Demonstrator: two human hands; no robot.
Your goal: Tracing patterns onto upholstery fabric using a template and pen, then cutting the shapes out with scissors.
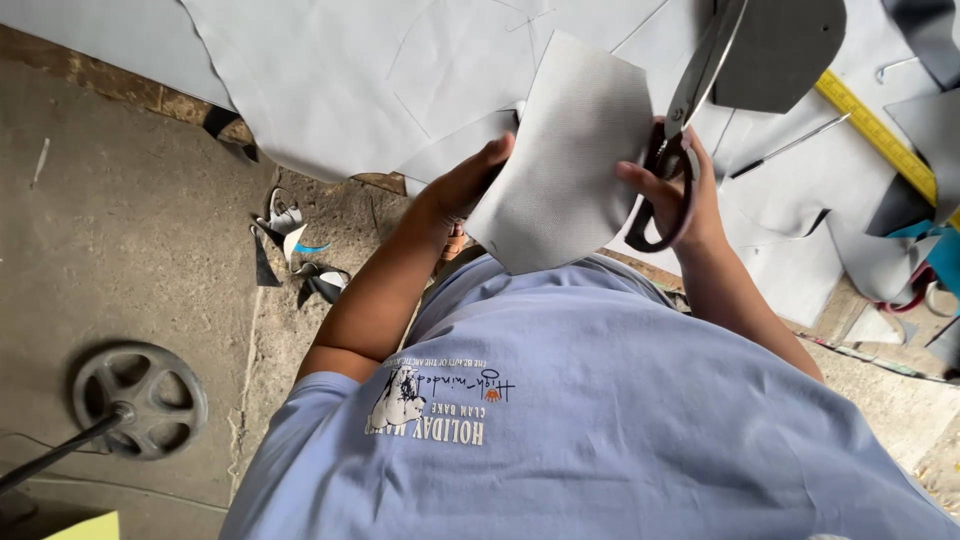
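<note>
A cut grey piece of sheet material [565, 160] with several straight edges is held up in front of my chest. My left hand [462, 185] grips its left edge, thumb on the back. My right hand [678, 185] touches the piece's right edge with the fingertips while its fingers sit in the black handles of large scissors [690, 110], whose blades point up and away. A big grey sheet [350, 70] lies spread on the work surface beyond.
A dark grey cut shape [780, 50], a yellow ruler [880, 135] and a thin metal tool [790, 148] lie at upper right. Offcuts [295, 250] litter the concrete floor. A metal wheel on a rod [140, 400] stands at lower left.
</note>
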